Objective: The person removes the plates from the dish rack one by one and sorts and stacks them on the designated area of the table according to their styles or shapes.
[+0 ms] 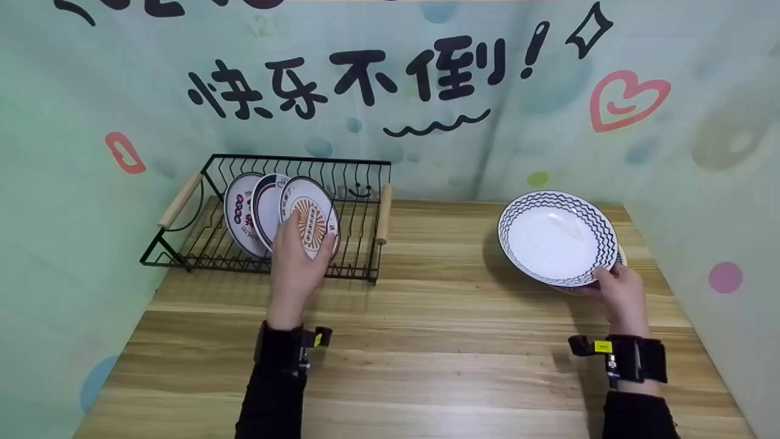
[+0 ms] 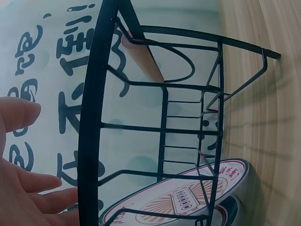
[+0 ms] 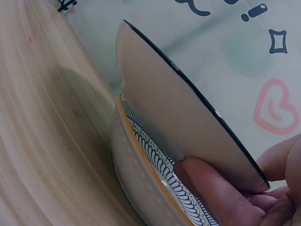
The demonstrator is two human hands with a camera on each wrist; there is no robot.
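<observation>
My left hand [image 1: 300, 256] is at the front of a black wire dish rack [image 1: 304, 160], its fingers and thumb spread apart. Right by it, a small white plate with an orange sunburst [image 1: 312, 219] stands on edge in the rack. In the left wrist view the fingers [image 2: 40, 181] lie outside the wires. On the right, my right hand [image 1: 623, 292] pinches the rim of a white plate with a black wavy border [image 1: 551, 241], thumb on top and fingers below. That plate tilts over a patterned bowl with a yellow rim [image 3: 136, 162], seen in the right wrist view.
Two more small plates, a lettered one [image 1: 239, 213] and a dark-banded one [image 1: 263, 210], lean in the rack beside the sunburst plate. The rack has wooden handles [image 1: 385, 213]. A printed cloth [image 1: 426, 158] rises behind the wooden table [image 1: 439, 341] and along its sides.
</observation>
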